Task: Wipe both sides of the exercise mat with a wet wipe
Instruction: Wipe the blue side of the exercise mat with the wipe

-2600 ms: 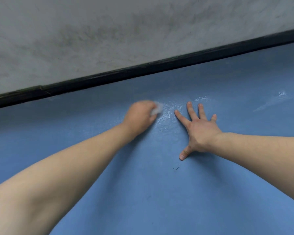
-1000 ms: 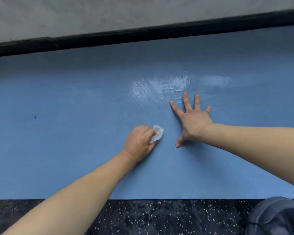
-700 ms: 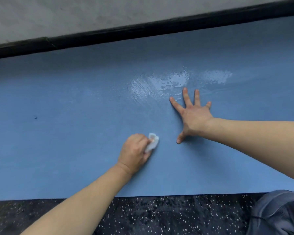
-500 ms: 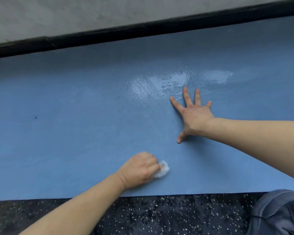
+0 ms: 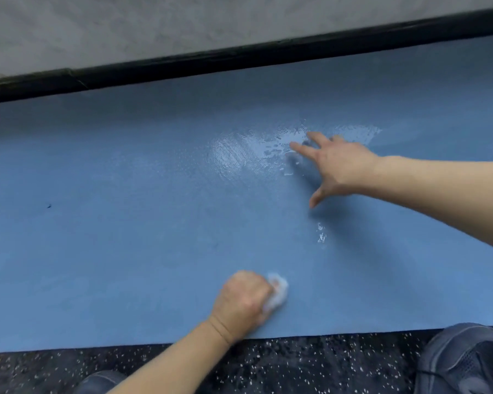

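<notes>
Blue exercise mat (image 5: pixel 125 223) is lying flat along the wall, we're kneeling at its near edge. Our right hand (image 5: pixel 339 166) is hovering with fingers spread by the wet patch (image 5: pixel 239 152), our left hand (image 5: pixel 244 302) is gripping the balled wet wipe (image 5: pixel 278 291) against the mat.

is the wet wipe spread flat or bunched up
Bunched up. The wet wipe shows as a small white wad poking out past the curled fingers of the left hand on the mat.
</notes>
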Demonstrator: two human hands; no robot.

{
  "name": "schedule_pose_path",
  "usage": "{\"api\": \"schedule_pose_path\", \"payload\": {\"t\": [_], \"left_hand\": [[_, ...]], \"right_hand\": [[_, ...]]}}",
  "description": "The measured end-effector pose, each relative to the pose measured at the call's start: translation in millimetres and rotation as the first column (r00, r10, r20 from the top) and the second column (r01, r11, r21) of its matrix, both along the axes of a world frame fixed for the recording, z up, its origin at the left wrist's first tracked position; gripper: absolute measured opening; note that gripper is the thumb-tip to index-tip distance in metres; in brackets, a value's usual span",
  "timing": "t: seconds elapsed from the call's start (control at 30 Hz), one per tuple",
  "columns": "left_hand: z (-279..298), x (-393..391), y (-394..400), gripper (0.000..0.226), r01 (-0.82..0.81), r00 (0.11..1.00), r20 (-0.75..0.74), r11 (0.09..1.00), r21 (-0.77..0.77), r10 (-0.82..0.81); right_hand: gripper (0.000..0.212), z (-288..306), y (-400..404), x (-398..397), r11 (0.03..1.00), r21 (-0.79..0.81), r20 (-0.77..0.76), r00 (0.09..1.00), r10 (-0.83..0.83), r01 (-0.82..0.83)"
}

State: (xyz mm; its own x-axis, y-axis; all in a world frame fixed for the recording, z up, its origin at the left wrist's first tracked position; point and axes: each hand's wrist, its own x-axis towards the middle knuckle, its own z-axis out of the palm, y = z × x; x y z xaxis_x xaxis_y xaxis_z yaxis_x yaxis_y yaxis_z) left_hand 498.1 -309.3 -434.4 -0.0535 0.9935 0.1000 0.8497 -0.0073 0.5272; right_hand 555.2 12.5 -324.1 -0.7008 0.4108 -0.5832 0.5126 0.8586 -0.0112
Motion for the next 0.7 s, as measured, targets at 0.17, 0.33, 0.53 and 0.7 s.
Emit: {"api": "schedule_pose_path", "payload": {"t": [0.17, 0.33, 0.53, 0.7], "left_hand": [[1.5, 29.7, 4.1, 0.009, 0.402, 0.914, -0.062, 0.915, -0.007, -0.402], [8.2, -26.0, 48.7, 0.017, -0.176, 0.981, -0.064, 0.979, 0.103, 0.183], [7.5, -22.0, 84.7, 0.013, 0.323, 0.934, -0.177, 0.945, 0.043, -0.311], [14.2, -71.2, 133.1, 0.025, -0.121, 0.988, -0.082, 0.988, 0.093, 0.129]], "right_hand": [[0.168, -14.4, 32.3, 5.9, 0.982, -0.021, 0.116, 0.976, -0.183, 0.186], [0.172, -26.4, 30.8, 11.8, 0.978, -0.04, 0.125, 0.972, -0.199, 0.205], [0.172, -26.6, 31.6, 11.5, 0.975, -0.048, 0.118, 0.97, -0.211, 0.218], [0.172, -26.9, 32.5, 9.9, 0.972, -0.056, 0.135, 0.967, -0.218, 0.227]]}}
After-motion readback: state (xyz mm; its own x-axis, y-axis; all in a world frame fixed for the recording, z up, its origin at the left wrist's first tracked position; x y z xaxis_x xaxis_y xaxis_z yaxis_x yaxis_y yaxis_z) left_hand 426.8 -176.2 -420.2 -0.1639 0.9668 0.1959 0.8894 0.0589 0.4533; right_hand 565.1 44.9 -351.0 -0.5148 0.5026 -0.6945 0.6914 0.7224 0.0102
